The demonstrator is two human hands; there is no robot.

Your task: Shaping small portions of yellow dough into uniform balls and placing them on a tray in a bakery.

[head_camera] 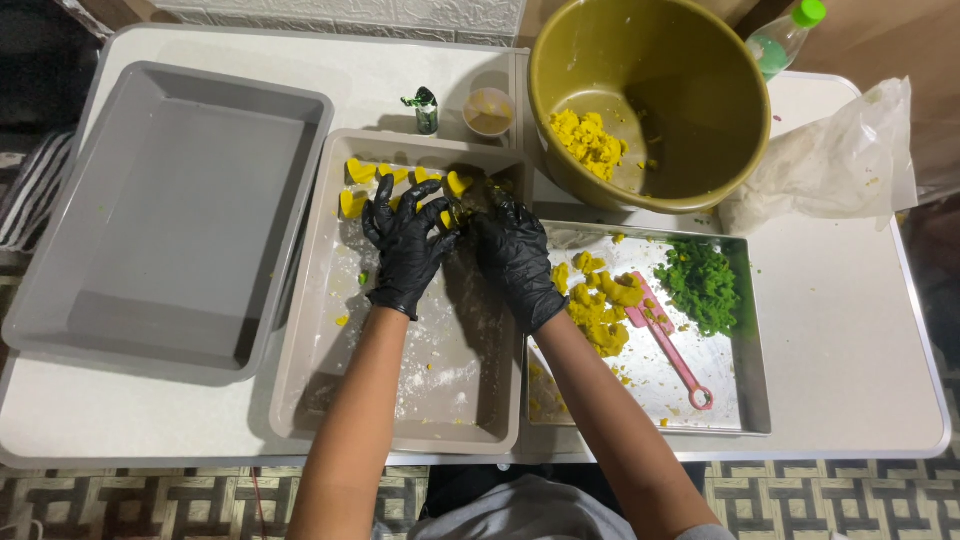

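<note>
hands (460, 235): gloved, together, pressing small yellow dough piece (458, 184) | beige tray (300, 380)

Home food-prep spot, white folding table (850, 330) (patterned tile floor beneath), mixing bowl (650, 100), dough-dusted trays (300, 380)

A white table (850, 330) with rounded corners is set on a floor (150, 500) of patterned tiles; a pale embossed wall (350, 12) is seen behind.
</note>
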